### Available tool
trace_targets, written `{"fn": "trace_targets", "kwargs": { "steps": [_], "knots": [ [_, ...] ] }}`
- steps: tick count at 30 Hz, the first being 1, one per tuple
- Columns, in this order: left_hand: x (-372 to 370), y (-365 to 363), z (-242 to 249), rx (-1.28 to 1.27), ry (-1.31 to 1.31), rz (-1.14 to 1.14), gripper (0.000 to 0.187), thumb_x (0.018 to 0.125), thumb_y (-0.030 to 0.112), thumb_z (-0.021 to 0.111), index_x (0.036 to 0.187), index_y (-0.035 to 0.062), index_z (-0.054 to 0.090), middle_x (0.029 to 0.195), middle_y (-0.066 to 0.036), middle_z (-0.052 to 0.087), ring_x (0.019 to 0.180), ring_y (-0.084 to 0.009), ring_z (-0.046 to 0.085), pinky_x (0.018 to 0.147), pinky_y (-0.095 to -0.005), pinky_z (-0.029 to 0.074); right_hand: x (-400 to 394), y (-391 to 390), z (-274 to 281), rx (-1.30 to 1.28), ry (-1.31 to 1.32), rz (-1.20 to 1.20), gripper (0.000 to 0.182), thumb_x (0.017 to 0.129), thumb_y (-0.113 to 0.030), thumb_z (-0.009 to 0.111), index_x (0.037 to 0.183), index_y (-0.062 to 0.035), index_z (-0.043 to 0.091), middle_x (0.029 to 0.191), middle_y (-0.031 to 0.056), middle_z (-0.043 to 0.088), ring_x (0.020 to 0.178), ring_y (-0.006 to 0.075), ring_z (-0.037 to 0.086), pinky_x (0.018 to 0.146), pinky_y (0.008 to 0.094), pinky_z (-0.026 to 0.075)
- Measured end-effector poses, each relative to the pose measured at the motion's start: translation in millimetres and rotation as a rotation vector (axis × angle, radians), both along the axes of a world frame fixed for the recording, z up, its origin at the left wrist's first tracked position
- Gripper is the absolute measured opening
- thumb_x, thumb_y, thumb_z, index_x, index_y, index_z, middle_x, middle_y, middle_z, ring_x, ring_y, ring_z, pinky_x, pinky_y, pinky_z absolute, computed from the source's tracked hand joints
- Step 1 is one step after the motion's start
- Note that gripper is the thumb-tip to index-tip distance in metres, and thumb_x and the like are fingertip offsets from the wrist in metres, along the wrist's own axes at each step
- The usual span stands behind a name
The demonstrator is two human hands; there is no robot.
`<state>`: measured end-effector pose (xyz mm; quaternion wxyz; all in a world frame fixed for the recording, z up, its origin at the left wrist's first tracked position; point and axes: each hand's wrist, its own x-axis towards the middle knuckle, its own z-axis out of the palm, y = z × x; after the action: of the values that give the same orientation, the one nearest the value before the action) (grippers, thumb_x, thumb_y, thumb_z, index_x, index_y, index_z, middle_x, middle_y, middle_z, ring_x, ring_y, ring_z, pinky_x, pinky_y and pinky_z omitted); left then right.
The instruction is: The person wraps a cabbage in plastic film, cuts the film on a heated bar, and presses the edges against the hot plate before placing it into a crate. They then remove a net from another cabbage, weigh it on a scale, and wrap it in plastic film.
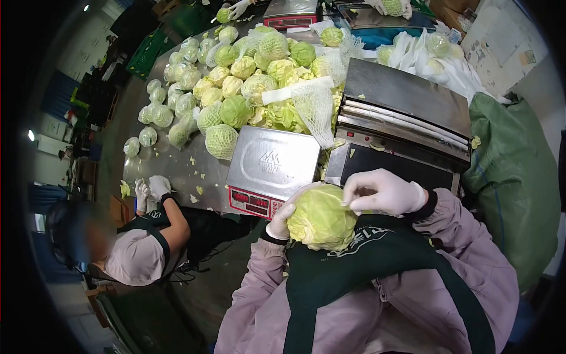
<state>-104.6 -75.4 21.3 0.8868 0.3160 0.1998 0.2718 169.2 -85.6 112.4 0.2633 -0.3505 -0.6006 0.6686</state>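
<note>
Close to my chest, my left hand (283, 219), in a white glove, holds a pale green cabbage (321, 217) from its left side. My right hand (383, 193), also gloved, is at the cabbage's upper right with its thumb and fingertips pinched together; whether a bit of leaf is between them is too small to tell. Just beyond the cabbage is a silver scale (274, 159) with a red display panel and nothing on its plate. A wrapping machine (407, 106) with white rollers stands behind my right hand.
Cabbages (236, 111), some in white net, are piled behind the scale; wrapped ones (162, 115) lie left. A co-worker (138, 253) stands at the left edge. Other gloved hands work at the far side. A green sack (513, 177) stands right, near white bags (413, 56).
</note>
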Motion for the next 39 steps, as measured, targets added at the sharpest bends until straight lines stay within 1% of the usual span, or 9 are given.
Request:
{"fn": "trace_targets", "kwargs": {
  "steps": [4,8,18,24,26,30,32,36,39],
  "knots": [
    [-5,-9,-17,-0.151,-0.068,0.053,0.088,0.082,0.053,0.059,0.143,-0.0022,0.028,0.144,-0.020,0.036,0.132,-0.0300,0.039,0.110,-0.0432,0.032,22,-13,-18,-0.033,0.141,-0.053,0.013,0.086,-0.005,0.063,0.099,-0.0029,0.063,0.093,0.0052,0.063,0.085,0.0113,0.059,0.078,0.0260,0.048],
    [-18,-18,-53,-0.294,0.013,0.151,0.080,0.090,0.058,0.043,0.143,-0.0002,0.030,0.144,-0.022,0.037,0.131,-0.0358,0.041,0.110,-0.0503,0.031,16,-29,-45,0.671,-0.471,-0.225,0.021,0.078,-0.006,0.066,0.098,-0.0070,0.069,0.101,0.0085,0.063,0.094,0.0259,0.059,0.085,0.0337,0.048],
    [-9,-16,-61,-0.354,0.016,0.199,0.075,0.093,0.057,0.038,0.143,0.0004,0.032,0.143,-0.023,0.038,0.130,-0.0373,0.041,0.110,-0.0509,0.032,-12,-18,-46,0.991,-0.203,-0.193,0.022,0.074,-0.010,0.073,0.095,-0.0106,0.070,0.097,0.0032,0.064,0.086,0.0234,0.060,0.073,0.0340,0.050],
    [-3,-13,-65,-0.418,-0.016,0.161,0.075,0.093,0.056,0.039,0.143,0.0005,0.030,0.144,-0.023,0.037,0.130,-0.0371,0.040,0.109,-0.0519,0.031,-10,-10,-51,0.954,-0.337,-0.115,0.014,0.079,-0.008,0.067,0.092,-0.0086,0.062,0.092,0.0045,0.061,0.085,0.0258,0.059,0.073,0.0360,0.049],
    [-4,-8,-71,-0.564,-0.329,0.096,0.070,0.095,0.052,0.040,0.142,0.0001,0.032,0.144,-0.022,0.037,0.131,-0.0370,0.040,0.110,-0.0518,0.031,-12,-10,-47,0.943,-0.352,-0.108,0.011,0.083,-0.012,0.063,0.093,-0.0076,0.059,0.090,0.0068,0.059,0.086,0.0273,0.058,0.074,0.0368,0.049],
    [-2,-3,-67,-0.479,-0.067,0.127,0.067,0.097,0.049,0.038,0.142,0.0004,0.032,0.143,-0.021,0.038,0.130,-0.0365,0.041,0.109,-0.0521,0.032,-10,1,-36,0.962,-0.381,-0.095,0.012,0.086,-0.011,0.059,0.095,-0.0073,0.052,0.095,0.0091,0.058,0.086,0.0302,0.058,0.073,0.0382,0.049],
    [-1,3,-67,-0.517,-0.250,0.043,0.065,0.097,0.048,0.038,0.141,0.0006,0.033,0.142,-0.021,0.040,0.129,-0.0354,0.042,0.109,-0.0510,0.033,-13,7,-34,0.917,-0.357,-0.123,0.011,0.086,-0.011,0.059,0.094,-0.0072,0.052,0.094,0.0101,0.058,0.086,0.0312,0.058,0.073,0.0390,0.048],
    [4,11,-54,-0.475,0.130,0.074,0.063,0.098,0.048,0.039,0.140,0.0008,0.036,0.140,-0.019,0.044,0.128,-0.0324,0.044,0.108,-0.0475,0.034,-16,17,-31,0.771,-0.411,-0.138,0.008,0.090,-0.011,0.054,0.094,-0.0054,0.051,0.090,0.0136,0.058,0.086,0.0347,0.058,0.073,0.0398,0.047],
    [1,21,-75,-0.506,-0.352,-0.163,0.062,0.098,0.045,0.039,0.141,0.0005,0.035,0.141,-0.018,0.043,0.129,-0.0318,0.043,0.109,-0.0461,0.033,-20,19,-34,0.624,-0.260,-0.352,0.007,0.092,-0.010,0.051,0.095,-0.0036,0.050,0.086,0.0145,0.058,0.083,0.0334,0.058,0.073,0.0375,0.047]
  ]
}}
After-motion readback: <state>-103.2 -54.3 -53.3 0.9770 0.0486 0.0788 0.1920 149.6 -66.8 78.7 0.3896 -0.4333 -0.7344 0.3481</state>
